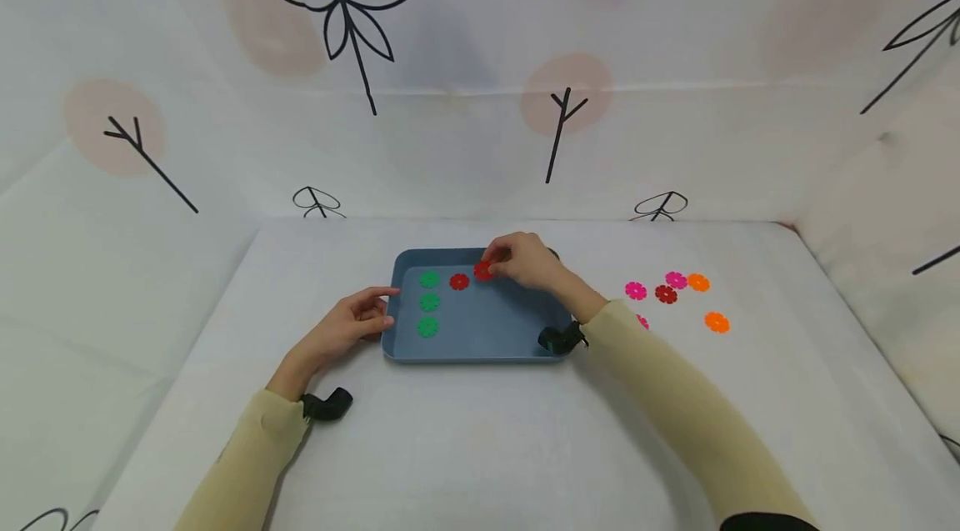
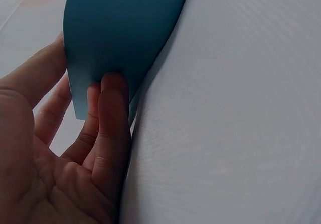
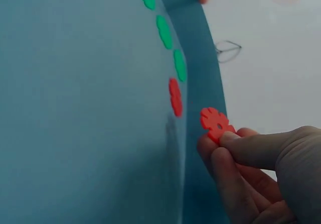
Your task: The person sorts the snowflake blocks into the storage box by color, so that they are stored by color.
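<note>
A blue-grey tray (image 1: 491,348) lies on the white table. On its left side three green snowflake discs (image 1: 428,303) make a column, with one red snowflake disc (image 1: 459,282) to the right of the top one. Between thumb and fingers, my right hand (image 1: 527,260) pinches another red snowflake disc (image 3: 214,122), held over the far part of the tray near its far wall. My left hand (image 1: 348,324) holds the tray's left edge. In the left wrist view, its fingers (image 2: 113,113) lie against the tray's outer wall.
Right of the tray, loose snowflake discs lie on the table: pink ones (image 1: 636,290), a dark red one (image 1: 666,294) and orange ones (image 1: 717,323). My right sleeve (image 1: 667,398) partly covers one pink disc. A patterned white cloth wall (image 1: 465,156) stands behind the table.
</note>
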### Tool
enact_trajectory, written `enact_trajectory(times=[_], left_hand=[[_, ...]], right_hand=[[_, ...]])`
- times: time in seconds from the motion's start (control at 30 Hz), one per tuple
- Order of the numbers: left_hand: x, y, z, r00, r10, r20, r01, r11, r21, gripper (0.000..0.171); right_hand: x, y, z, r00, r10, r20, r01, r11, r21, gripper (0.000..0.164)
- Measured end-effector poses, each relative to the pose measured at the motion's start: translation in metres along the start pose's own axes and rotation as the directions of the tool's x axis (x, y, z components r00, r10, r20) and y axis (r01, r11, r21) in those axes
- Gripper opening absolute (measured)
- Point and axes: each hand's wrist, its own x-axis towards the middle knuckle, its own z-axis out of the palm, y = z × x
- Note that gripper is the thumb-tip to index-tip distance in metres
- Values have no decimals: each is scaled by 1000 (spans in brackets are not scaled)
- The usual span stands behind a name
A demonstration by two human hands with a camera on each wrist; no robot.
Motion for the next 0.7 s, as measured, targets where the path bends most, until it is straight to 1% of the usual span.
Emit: enact_trajectory(times=[0.17, 0.3, 0.4, 0.47, 0.6, 0.7], left_hand=[[0, 1, 2, 1000, 3, 1, -3, 1000, -2, 53], [1, 0, 4, 1000, 7, -3, -7, 1000, -7, 52], [1, 0, 5, 1000, 1, -2, -2, 1000, -10, 53], [0, 1, 5, 1000, -8, -5, 8, 1000, -5, 54], [0, 0, 3, 1000, -15, -15, 15, 1000, 15, 53], [1, -1, 1, 1000, -7, -16, 8, 1000, 27, 53]], right_hand=[[5, -5, 14, 995, -15, 98, 13, 1000, 23, 13], [8, -2, 24, 987, -15, 162, -4, 993, 115, 14], [9, 2, 28, 984, -9, 180, -24, 984, 178, 14], [9, 5, 29, 984, -16, 180, -22, 978, 209, 14], [10, 7, 33, 981, -39, 188, -7, 972, 235, 15], [11, 6, 33, 980, -44, 194, -5, 969, 245, 15]])
